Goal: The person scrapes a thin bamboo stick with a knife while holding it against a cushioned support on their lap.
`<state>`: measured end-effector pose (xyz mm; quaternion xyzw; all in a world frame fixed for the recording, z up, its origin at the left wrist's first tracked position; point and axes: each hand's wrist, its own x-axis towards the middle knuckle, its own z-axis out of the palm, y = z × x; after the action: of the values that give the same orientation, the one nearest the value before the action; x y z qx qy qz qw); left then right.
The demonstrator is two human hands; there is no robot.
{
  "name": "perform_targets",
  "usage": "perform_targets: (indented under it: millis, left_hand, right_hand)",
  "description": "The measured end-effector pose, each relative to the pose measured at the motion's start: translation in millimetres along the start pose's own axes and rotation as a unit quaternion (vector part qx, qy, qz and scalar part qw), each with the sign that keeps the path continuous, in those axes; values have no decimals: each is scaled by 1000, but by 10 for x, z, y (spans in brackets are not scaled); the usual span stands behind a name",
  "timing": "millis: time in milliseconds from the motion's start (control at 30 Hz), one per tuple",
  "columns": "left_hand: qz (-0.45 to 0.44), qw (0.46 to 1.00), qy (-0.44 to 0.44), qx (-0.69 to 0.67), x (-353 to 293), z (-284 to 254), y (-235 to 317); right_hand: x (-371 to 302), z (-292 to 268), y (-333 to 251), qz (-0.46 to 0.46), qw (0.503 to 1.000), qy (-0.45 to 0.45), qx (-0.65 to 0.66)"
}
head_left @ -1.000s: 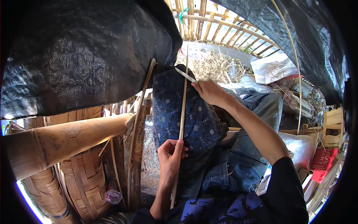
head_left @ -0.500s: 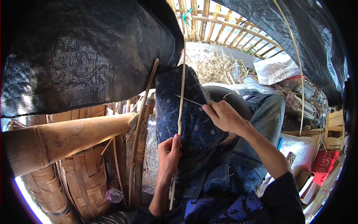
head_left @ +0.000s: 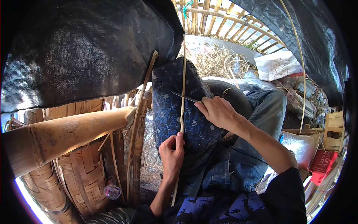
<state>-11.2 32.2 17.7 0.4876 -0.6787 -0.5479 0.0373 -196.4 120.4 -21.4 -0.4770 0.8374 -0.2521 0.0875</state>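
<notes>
A long, thin bamboo strip (head_left: 183, 78) runs up and away from me, over a dark blue patterned cloth (head_left: 167, 115) draped on my leg. My left hand (head_left: 172, 151) pinches the strip low down, thumb on top, and its tail passes under my wrist. In my right hand (head_left: 220, 112) is a knife (head_left: 191, 99), gripped by a handle that my fingers hide. Its narrow blade points left and crosses the strip, touching or very near it. Whether the edge bites into the strip, I cannot tell.
A thick bamboo pole (head_left: 82, 132) juts in from the left above woven bamboo baskets (head_left: 80, 177). Black sheeting (head_left: 89, 56) hangs at upper left. Beyond the cloth lie straw-like shavings (head_left: 220, 61) and a white sack (head_left: 278, 65). A red bag (head_left: 322, 166) sits at far right.
The knife and my right hand have shifted slightly left along with the cloth. My left hand keeps its pinch on the bamboo strip. The whole view has tilted a little.
</notes>
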Motion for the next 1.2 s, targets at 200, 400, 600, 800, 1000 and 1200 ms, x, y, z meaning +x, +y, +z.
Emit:
perform_targets:
  millis: [200,400,600,800,1000,1200]
  left_hand:
    - [6,1000,-6,-2,-25,37,-34]
    - [4,1000,-18,-24,-4,18,-18]
    - [8,998,-44,-51,74,12,-32]
    - [-108,966,-110,-208,82,-166,-10]
    - [-139,958,-131,-212,112,-196,-17]
    - [-124,961,-111,-221,82,-152,-20]
  right_hand:
    - [201,41,-19,84,993,-83,4]
    - [620,118,322,94,991,-75,65]
    - [884,121,627,154,981,-11,120]
    - [371,-126,339,21,981,-47,187]
    - [191,-126,274,37,992,-110,54]
    - [507,83,469,22,990,-68,125]
